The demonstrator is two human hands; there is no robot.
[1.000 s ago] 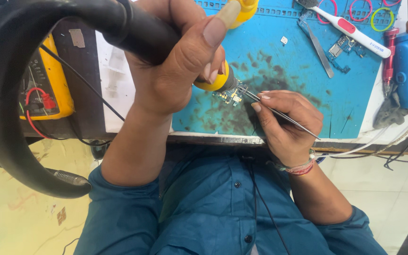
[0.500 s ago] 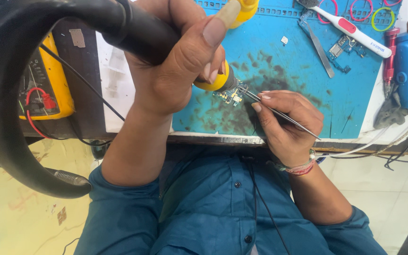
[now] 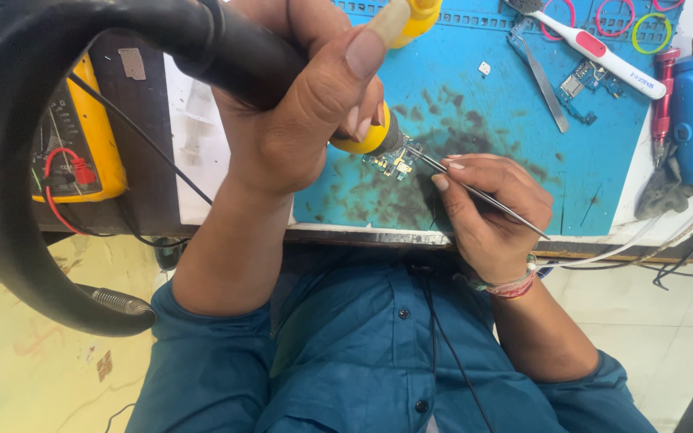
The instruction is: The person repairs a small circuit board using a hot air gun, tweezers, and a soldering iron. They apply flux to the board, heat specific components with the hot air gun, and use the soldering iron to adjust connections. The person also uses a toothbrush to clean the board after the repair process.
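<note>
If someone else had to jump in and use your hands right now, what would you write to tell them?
Left hand: gripping the hot-air tool, with its nozzle just over the small circuit board.
Right hand: pinching tweezers, tips at the board.
The board lies on the blue mat, in a dark-stained patch.
Done: both tools are on the board.
Left: nothing seems lifted off it yet; the parts are too small to tell.

An electronics repair workshop: stained blue work mat (image 3: 523, 172), yellow multimeter (image 3: 82, 144), tweezers (image 3: 541, 76).
</note>
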